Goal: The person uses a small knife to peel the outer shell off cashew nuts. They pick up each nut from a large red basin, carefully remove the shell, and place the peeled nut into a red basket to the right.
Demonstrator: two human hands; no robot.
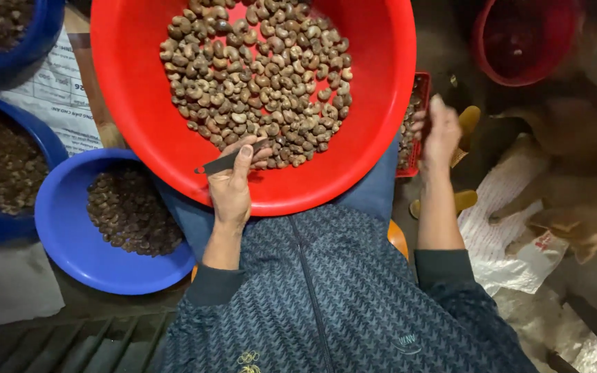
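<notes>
A big red basin (139,83) rests on my lap, with a heap of brown cashew nuts (257,76) in it. My left hand (231,186) lies over its near rim and grips a small dark blade tool (224,163), its fingertips touching nuts at the heap's edge. My right hand (441,135) hovers just outside the basin's right rim, beside a small red tray (419,124) of nuts. That hand is seen edge-on and blurred, so I cannot make out whether anything is in it.
A blue bowl (70,242) of dark nuts sits at my left knee, with two more blue basins (8,55) of dark bits beyond it. A red bucket (519,41) stands at the top right. A brown dog (575,173) lies to the right on white sacking (513,242).
</notes>
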